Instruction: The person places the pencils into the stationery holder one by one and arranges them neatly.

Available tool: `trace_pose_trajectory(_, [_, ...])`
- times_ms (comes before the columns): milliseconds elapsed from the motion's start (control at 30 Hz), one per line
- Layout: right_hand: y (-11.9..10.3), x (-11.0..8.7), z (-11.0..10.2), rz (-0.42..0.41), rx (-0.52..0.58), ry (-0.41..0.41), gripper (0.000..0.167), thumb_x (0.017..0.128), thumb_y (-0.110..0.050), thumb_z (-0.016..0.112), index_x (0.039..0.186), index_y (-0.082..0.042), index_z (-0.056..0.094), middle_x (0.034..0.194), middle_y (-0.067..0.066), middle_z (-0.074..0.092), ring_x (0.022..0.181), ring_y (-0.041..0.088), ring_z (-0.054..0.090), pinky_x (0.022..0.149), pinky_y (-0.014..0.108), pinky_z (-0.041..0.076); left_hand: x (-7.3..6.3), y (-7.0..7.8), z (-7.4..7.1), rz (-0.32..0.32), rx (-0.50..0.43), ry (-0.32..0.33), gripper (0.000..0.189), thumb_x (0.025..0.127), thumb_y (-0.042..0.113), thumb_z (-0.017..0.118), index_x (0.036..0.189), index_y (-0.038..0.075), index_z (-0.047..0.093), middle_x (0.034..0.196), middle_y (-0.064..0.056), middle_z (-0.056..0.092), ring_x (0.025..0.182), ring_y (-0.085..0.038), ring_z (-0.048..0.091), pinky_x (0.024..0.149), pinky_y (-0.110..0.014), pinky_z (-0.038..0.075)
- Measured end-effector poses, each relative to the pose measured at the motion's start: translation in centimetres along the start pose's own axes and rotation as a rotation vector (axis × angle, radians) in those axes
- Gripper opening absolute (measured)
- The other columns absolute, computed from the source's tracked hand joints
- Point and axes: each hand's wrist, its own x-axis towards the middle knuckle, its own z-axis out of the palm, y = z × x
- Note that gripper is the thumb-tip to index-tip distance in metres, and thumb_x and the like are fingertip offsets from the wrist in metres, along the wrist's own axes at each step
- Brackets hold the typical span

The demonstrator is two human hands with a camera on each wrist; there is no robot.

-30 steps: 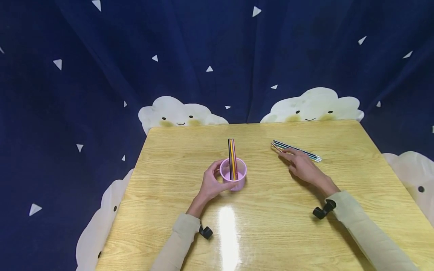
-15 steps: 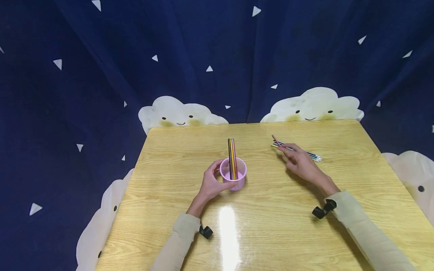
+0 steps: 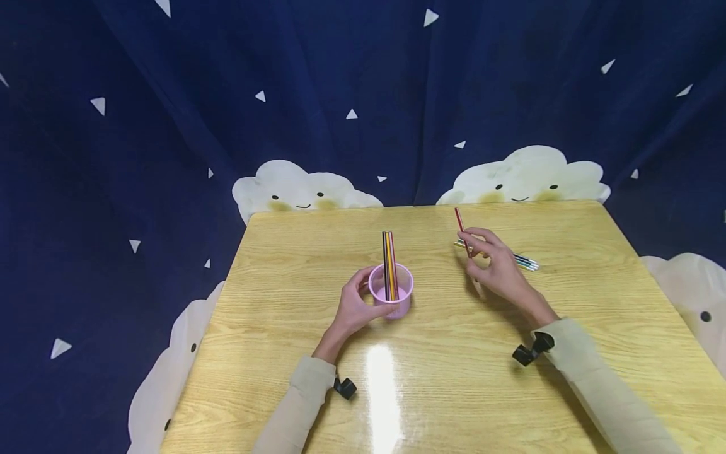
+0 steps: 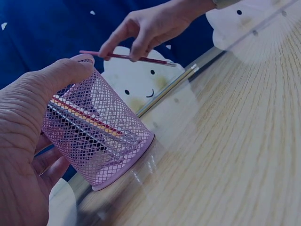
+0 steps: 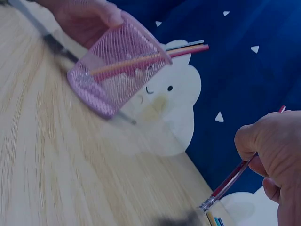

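Note:
My left hand holds a pink mesh pencil cup upright on the table, thumb at the near side of the rim. Several pencils, dark, yellow and red among them, lean together inside the cup. To the right, my right hand pinches a red pencil between thumb and fingers, raised above the table and steeply tilted. Its silver-ferruled end points down in the right wrist view. Beneath and behind that hand lie several more pencils, partly hidden by it.
The wooden table has a glossy reflection near its front. Behind it hangs a dark blue curtain with white triangles and cloud shapes along the table's edges. Black wrist cameras sit on both sleeves.
My right hand has lifted the red pencil off the pile, tipped it more upright, and moved slightly left. My left hand and the cup stay in place.

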Motion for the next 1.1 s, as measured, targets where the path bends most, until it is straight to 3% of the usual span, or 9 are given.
trace_pose_trajectory(100, [-0.9, 0.4, 0.2, -0.003, 0.028, 0.037, 0.071, 0.074, 0.017, 0.073, 0.141, -0.006, 0.066, 0.14, 0.012, 0.061, 0.086, 0.017, 0.068, 0.07, 0.024, 0.05, 0.0, 0.0, 0.1, 0.012, -0.019, -0.002, 0.085, 0.065, 0.004, 0.098, 0.141, 0.002, 0.06, 0.131, -0.017, 0.067, 0.121, -0.038, 0.064, 0.108, -0.052, 0.052])
trace_pose_trajectory(267, [-1.9, 1.0, 0.5, -0.032, 0.079, 0.093, 0.071, 0.071, 0.021, 0.074, 0.138, -0.003, 0.067, 0.139, 0.015, 0.062, 0.083, 0.02, 0.069, 0.07, 0.021, 0.05, 0.2, 0.2, 0.1, 0.001, -0.045, -0.01, 0.086, 0.065, -0.003, 0.095, 0.141, -0.006, 0.056, 0.133, -0.027, 0.064, 0.122, -0.048, 0.06, 0.109, -0.062, 0.048])
trace_pose_trajectory(367, [-3.6, 1.5, 0.4, -0.038, 0.102, 0.122, 0.069, 0.071, 0.024, 0.074, 0.136, 0.0, 0.068, 0.137, 0.018, 0.062, 0.082, 0.022, 0.069, 0.069, 0.025, 0.05, 0.2, 0.2, 0.1, -0.003, -0.028, -0.012, 0.086, 0.065, 0.0, 0.096, 0.142, -0.002, 0.057, 0.133, -0.021, 0.065, 0.122, -0.041, 0.062, 0.11, -0.054, 0.05])
trace_pose_trajectory(500, [-7.0, 2.4, 0.1, -0.054, 0.156, 0.181, 0.065, 0.069, 0.03, 0.072, 0.13, 0.008, 0.068, 0.131, 0.028, 0.062, 0.079, 0.034, 0.069, 0.071, 0.016, 0.047, 0.2, 0.0, 0.1, 0.005, -0.003, -0.003, 0.085, 0.064, 0.007, 0.098, 0.141, 0.006, 0.06, 0.131, -0.011, 0.068, 0.12, -0.028, 0.065, 0.108, -0.042, 0.053])
trace_pose_trajectory(567, [-8.2, 2.8, 0.1, -0.063, 0.193, 0.214, 0.063, 0.068, 0.033, 0.07, 0.127, 0.013, 0.067, 0.129, 0.032, 0.061, 0.078, 0.039, 0.067, 0.072, 0.013, 0.046, 0.2, 0.0, 0.1, 0.002, -0.006, -0.002, 0.085, 0.064, 0.006, 0.098, 0.141, 0.006, 0.06, 0.131, -0.011, 0.067, 0.12, -0.03, 0.065, 0.109, -0.043, 0.053])
trace_pose_trajectory(833, [-9.2, 3.0, 1.8, -0.08, 0.339, 0.291, 0.061, 0.067, 0.034, 0.071, 0.125, 0.018, 0.064, 0.128, 0.037, 0.058, 0.079, 0.03, 0.068, 0.075, 0.013, 0.049, -0.4, -0.2, 0.0, -0.013, -0.008, -0.011, 0.086, 0.064, 0.008, 0.098, 0.141, 0.006, 0.059, 0.132, -0.012, 0.066, 0.121, -0.034, 0.063, 0.109, -0.049, 0.052])
trace_pose_trajectory(1100, [-8.7, 3.3, 4.9, -0.064, 0.479, 0.335, 0.064, 0.07, 0.03, 0.075, 0.13, 0.012, 0.065, 0.136, 0.028, 0.057, 0.089, 0.013, 0.069, 0.079, 0.017, 0.052, -0.1, -0.1, 0.0, 0.001, 0.005, 0.0, 0.086, 0.065, 0.008, 0.098, 0.142, 0.006, 0.059, 0.133, -0.012, 0.066, 0.121, -0.032, 0.064, 0.109, -0.046, 0.053])
